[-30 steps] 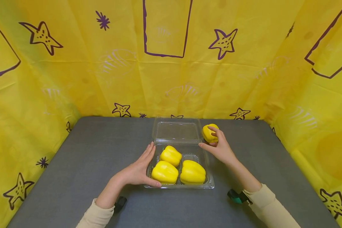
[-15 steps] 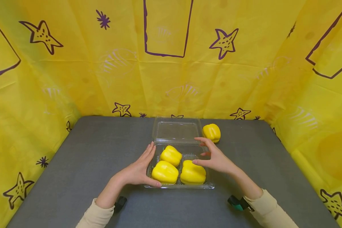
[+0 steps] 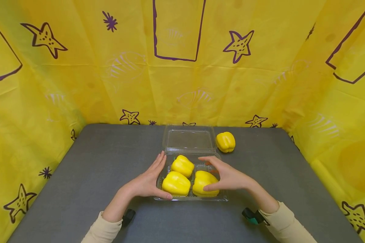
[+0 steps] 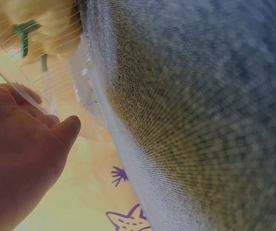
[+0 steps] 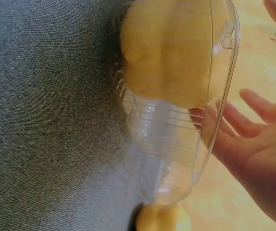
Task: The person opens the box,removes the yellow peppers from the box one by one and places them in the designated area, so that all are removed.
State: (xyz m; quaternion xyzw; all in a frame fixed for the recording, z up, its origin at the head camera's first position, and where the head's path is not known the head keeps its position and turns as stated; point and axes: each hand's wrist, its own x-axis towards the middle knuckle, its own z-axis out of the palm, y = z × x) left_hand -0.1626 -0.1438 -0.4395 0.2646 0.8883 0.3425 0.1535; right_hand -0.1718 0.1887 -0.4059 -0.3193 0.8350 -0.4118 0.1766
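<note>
A clear plastic clamshell container lies on the table with its lid folded back. Inside are three yellow bell peppers: a rear-left pepper, a front-left pepper and a front-right pepper. My left hand rests along the container's left side, fingers straight, thumb at the front rim; the left wrist view shows fingertips against the clear wall. My right hand hovers with spread fingers over the front-right pepper, thumb in front of it. Whether it touches the pepper I cannot tell. Right fingers reach past the rim.
Another yellow bell pepper sits on the grey table, right of the transparent lid. A yellow patterned cloth stands around the table's back and sides.
My right hand has left the pepper outside the container and moved toward me and left, over the front-right pepper, which shifted slightly. The left hand has stayed in place.
</note>
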